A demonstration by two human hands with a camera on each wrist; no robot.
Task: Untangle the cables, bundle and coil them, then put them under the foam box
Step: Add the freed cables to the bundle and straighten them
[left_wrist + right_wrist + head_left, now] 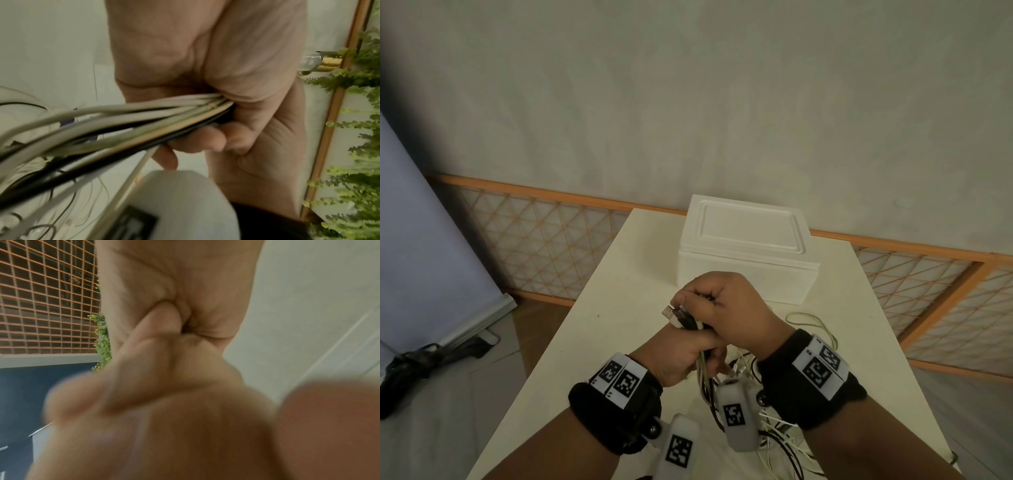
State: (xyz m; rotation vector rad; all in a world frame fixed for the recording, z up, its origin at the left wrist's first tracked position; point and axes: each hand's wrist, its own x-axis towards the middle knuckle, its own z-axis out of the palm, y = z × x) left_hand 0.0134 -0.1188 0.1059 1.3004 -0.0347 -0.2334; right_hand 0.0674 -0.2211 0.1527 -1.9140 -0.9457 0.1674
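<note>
My left hand grips a bundle of white, black and yellowish cables in its fist, above the near part of the cream table. The plug ends stick out to the left above it. My right hand curls over the top of the same bundle, fingers wrapped round the plug ends. Loose cable loops hang down and spread on the table under my right wrist. The white foam box stands with its lid on just behind both hands. In the right wrist view I see only blurred curled fingers.
A wooden lattice fence runs behind the table along a pale wall. A blue panel leans at the left with a black object on the floor beside it. Green plants show in the left wrist view.
</note>
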